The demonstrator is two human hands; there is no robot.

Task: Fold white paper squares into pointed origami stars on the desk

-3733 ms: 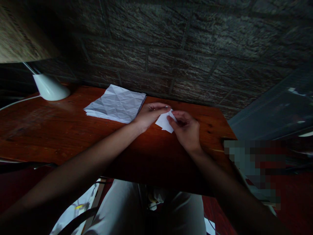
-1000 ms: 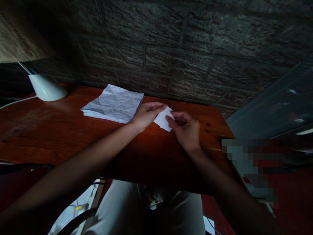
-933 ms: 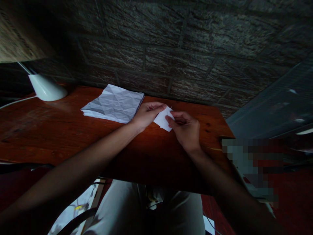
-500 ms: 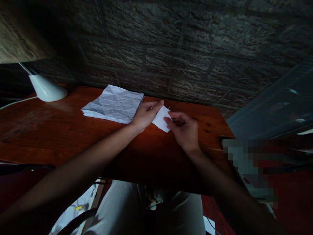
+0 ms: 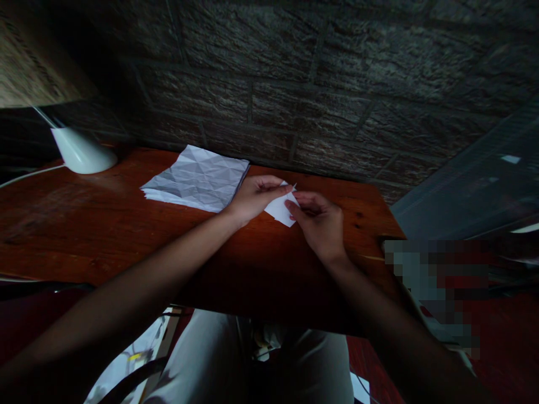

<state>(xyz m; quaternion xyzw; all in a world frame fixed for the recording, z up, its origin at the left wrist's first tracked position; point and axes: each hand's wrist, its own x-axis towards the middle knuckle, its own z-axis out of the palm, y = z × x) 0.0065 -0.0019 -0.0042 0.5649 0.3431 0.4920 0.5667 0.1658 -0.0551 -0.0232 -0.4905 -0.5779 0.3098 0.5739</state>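
Between my two hands is a small piece of folded white paper (image 5: 281, 212), held just above the wooden desk. My left hand (image 5: 255, 199) grips its left and upper side, the thumb lying across the top near a pointed corner. On the right edge, my right hand (image 5: 318, 219) pinches the paper between thumb and fingers. Parts of the paper are hidden by the fingers. Just left of my left hand lies a stack of creased white sheets (image 5: 196, 178), its top sheet marked with a grid of fold lines.
The wooden desk (image 5: 126, 235) runs up to a dark brick wall (image 5: 269, 101). A lamp with a white base (image 5: 84, 151) and a woven shade (image 5: 37, 62) stands at the left, its cord trailing off. A grey panel (image 5: 467, 163) rises at the right.
My left thumb has slid right and down across the paper towards its pointed corner. The paper and my right hand have shifted slightly right. The stack has stayed put.
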